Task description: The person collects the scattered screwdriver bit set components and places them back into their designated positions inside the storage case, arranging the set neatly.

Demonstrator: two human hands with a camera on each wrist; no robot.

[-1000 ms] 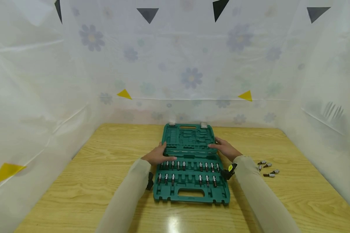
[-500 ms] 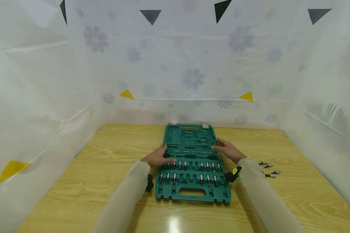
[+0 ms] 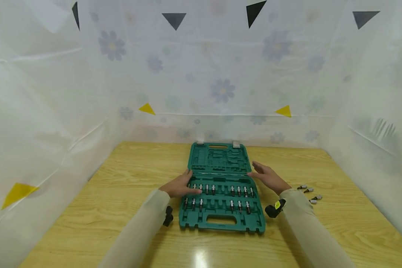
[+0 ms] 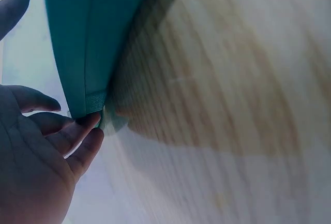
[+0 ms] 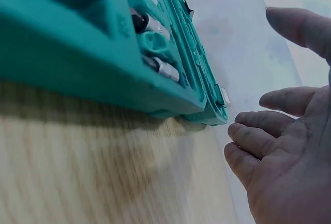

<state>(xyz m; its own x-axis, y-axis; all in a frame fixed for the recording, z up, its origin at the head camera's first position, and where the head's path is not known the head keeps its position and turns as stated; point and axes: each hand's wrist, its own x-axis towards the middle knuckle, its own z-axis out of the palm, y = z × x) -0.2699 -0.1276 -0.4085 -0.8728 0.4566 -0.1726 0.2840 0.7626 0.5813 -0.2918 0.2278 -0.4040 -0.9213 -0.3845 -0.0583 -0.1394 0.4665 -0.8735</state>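
A: Head view, right side?
B: Loose silver-and-black metal bit (image 3: 313, 201) partly behind beige fabric sleeve (image 3: 303, 216); markings too small.
A: Left wrist?
B: Green plastic case (image 4: 83, 38) cut by top edge; bare left hand (image 4: 39, 157), by left edge.

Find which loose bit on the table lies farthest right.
The second-nearest loose bit to the person: its silver end reaches farther right than the other three showing.
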